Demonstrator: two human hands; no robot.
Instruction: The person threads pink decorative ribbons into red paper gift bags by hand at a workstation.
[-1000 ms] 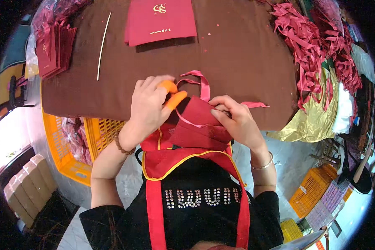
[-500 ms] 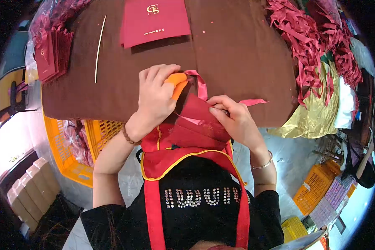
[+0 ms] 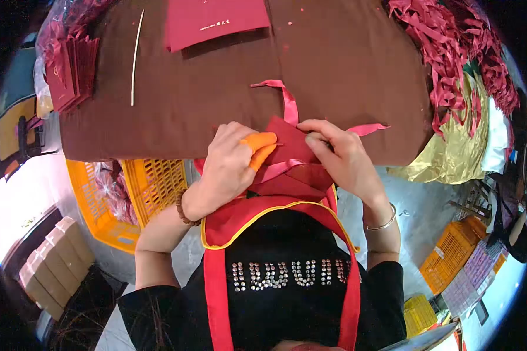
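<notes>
A dark red paper bag [image 3: 293,175] is held between my two hands at the table's front edge, close to the red apron. My left hand [image 3: 234,155], with orange covers on two fingers, pinches the bag's left side near its top. My right hand [image 3: 339,152] grips the bag's upper right edge between thumb and fingers. A pink ribbon [image 3: 290,105] runs up from the bag onto the brown cloth. Its other end [image 3: 368,128] sticks out to the right, beyond my right hand. Part of the ribbon crosses the bag's front.
Flat red bags [image 3: 216,23] lie at the table's back, a thin white stick [image 3: 136,58] to their left. Standing red bags [image 3: 73,73] are at the left edge, red ribbons [image 3: 427,52] at the right. Orange crates [image 3: 129,205] stand below the table's left side.
My left hand has moved down and right to the bag. The ribbon's left end, earlier by that hand, now lies loose on the cloth. The view has shifted slightly.
</notes>
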